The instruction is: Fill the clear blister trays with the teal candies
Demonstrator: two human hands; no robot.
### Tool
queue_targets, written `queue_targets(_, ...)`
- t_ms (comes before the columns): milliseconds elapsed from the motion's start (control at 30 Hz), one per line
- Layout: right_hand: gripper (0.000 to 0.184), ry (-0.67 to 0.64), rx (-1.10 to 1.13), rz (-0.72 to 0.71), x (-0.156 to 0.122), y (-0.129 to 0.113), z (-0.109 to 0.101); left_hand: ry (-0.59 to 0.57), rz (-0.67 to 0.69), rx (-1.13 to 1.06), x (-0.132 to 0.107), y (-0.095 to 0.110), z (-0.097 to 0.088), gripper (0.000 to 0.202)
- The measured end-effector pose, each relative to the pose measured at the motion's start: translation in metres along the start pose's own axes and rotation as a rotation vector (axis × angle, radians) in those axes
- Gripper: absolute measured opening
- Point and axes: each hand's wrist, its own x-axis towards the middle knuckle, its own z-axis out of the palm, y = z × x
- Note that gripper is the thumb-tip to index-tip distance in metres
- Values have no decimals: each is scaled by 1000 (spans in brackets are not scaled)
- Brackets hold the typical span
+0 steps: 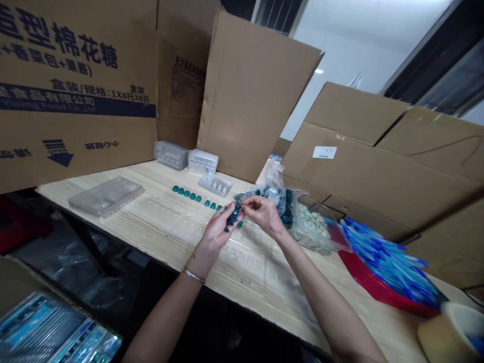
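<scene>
My left hand (216,228) is curled around several small dark green glossy pieces (233,217). Thumb and fingertips of my right hand (262,213) are pinched together beside those pieces; what they hold is too small to make out. Beyond my hands runs a row of similar green pieces (187,193) on the table, in or beside clear shallow trays (163,213). A clear plastic bag (275,184) with more green pieces lies just behind my right hand.
A bag of pale green and pinkish bits (313,227) lies right of the green ones. Farther right stands a red tray (363,277) of blue plastic items (385,262) near a cream bucket (446,327). Clear plastic trays (108,195) sit at left; cardboard boxes (257,96) wall the back.
</scene>
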Motion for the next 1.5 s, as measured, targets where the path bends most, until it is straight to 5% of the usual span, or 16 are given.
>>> queue_targets(167,18,-44,221,265,6,1,-6,-76,14,106,0,-2,0,8)
queue_targets(400,13,179,210,230,-2,-1,2,-20,125,111,0,-12,0,18)
queue_targets(500,17,201,341,229,-2,-3,0,-62,68,112,1,-10,-2,14)
queue_targets(667,17,45,454,289,0,-6,-4,-122,-22,98,-1,-5,-3,12)
queue_targets(900,19,106,558,301,-4,-1,0,-255,-90,131,-8,-1,-1,11)
queue_targets(1000,20,92,616,350,-10,3,-3,-227,-190,58,-4,-1,-5,5)
queue_targets(1167,28,-72,384,308,-24,9,-18,-157,-223,157,1,-7,-9,7)
queue_targets(1500,18,15,-30,-6,-36,10,-26,-207,-161,305,-4,-22,-5,18)
